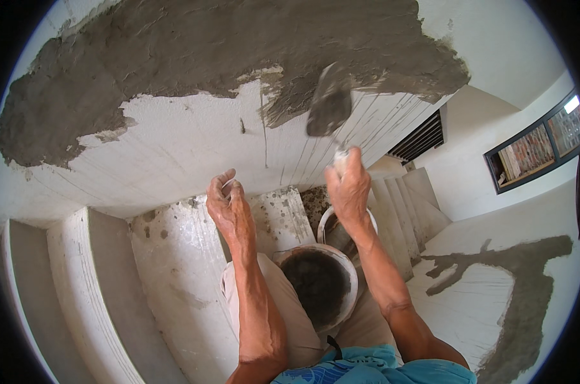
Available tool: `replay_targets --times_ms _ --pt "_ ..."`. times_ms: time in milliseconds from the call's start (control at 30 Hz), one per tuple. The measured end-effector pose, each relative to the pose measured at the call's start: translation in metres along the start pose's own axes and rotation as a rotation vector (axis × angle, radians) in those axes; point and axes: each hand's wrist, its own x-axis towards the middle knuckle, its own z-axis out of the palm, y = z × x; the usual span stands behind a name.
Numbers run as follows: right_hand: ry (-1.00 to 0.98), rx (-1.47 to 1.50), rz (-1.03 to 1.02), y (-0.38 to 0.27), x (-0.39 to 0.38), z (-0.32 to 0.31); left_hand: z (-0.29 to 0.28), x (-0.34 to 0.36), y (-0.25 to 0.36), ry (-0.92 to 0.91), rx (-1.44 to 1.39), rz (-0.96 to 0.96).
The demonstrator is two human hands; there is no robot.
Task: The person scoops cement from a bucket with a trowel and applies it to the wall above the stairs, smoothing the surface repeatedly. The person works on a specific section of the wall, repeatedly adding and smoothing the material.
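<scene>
My right hand (349,189) is closed around the pale handle of a trowel (331,105). The blade is slightly blurred and lies over the lower edge of the wet grey mortar (194,48) on the white wall (194,131). My left hand (229,208) is raised lower down and to the left, near the wall. Its fingers are loosely curled, with a gap to the thumb, and I see nothing held in them. Between my knees stands a bucket (349,275) with dark mortar inside. Behind it is a second bucket (373,221), partly hidden by my right forearm.
Steps (104,281) rise at the left, and more stairs (399,208) lie at the right. Mortar spots mark the landing (175,256). A dark-framed window (536,144) and a black grille (419,137) are at the right. Another grey patch (527,301) covers the lower-right wall.
</scene>
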Motion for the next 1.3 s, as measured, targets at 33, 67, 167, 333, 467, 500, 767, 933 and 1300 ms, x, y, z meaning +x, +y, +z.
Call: replay_targets --times_ms 33,67,167,333,467,500,767,933,1300 --pt "0.030 -0.003 0.020 0.002 0.009 -0.005 0.002 -0.001 0.002 -0.003 0.005 -0.008" --pt "0.059 0.000 0.038 0.002 0.018 -0.008 0.002 -0.001 0.002 -0.005 0.002 0.002" --pt "0.083 0.005 0.030 0.002 0.034 -0.009 0.001 0.000 -0.002 -0.012 0.004 0.032" --pt "-0.047 -0.091 -0.051 -0.004 0.013 -0.006 0.002 0.001 -0.002 -0.029 0.022 0.021" --pt "-0.039 -0.012 -0.037 -0.008 0.009 -0.012 0.001 0.001 -0.004 -0.016 0.027 0.020" --pt "-0.018 -0.009 -0.024 -0.007 0.016 -0.014 0.002 0.000 -0.002 -0.015 0.021 0.013" --pt "-0.039 -0.071 -0.079 -0.020 0.024 -0.010 0.001 0.002 -0.006 -0.022 0.027 0.036" --pt "-0.066 0.008 -0.093 -0.024 0.013 -0.016 0.001 0.000 -0.002 -0.022 0.028 0.025" --pt "-0.138 -0.027 -0.132 -0.019 0.010 -0.016 0.000 0.001 -0.006 -0.013 0.010 0.034"
